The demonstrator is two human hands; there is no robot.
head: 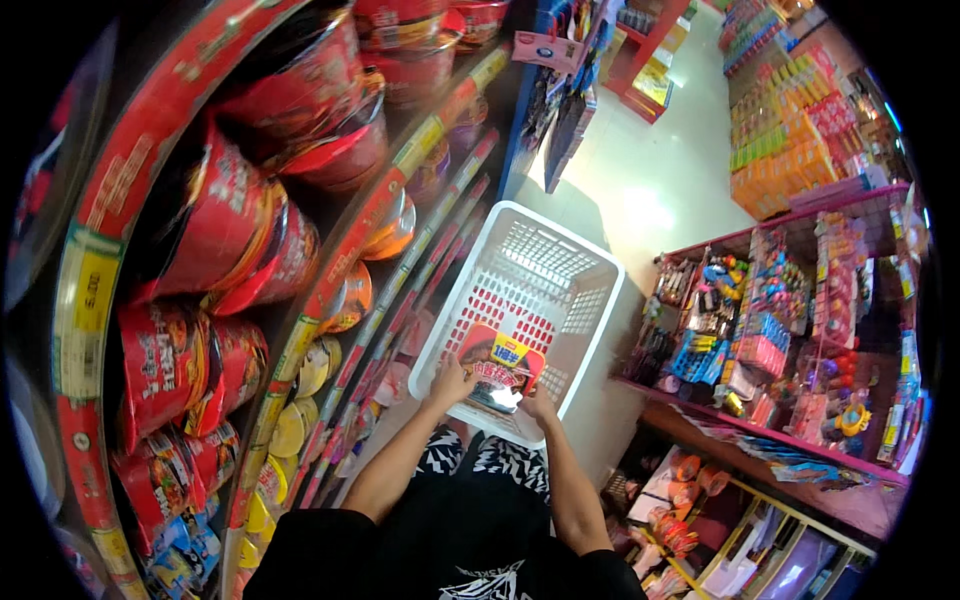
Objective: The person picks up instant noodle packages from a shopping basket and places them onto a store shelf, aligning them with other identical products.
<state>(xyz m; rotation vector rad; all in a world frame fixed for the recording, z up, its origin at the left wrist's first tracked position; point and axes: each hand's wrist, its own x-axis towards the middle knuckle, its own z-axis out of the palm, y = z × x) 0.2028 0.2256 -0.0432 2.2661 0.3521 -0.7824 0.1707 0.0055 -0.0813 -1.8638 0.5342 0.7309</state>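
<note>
Between my hands is a red, black and yellow food package, shaped like a square tub with printed writing. My left hand grips its left edge, and my right hand holds the lower right edge. The package is over the near end of a white plastic basket with slotted walls. Through the holes in the basket's bottom, red shows. Whether the package touches the basket bottom, I cannot tell.
Shelves on the left hold red instant noodle tubs and yellow tubs. A rack of small goods stands at the right. Beyond the basket lies a shiny tiled floor, with a hanging display beside it.
</note>
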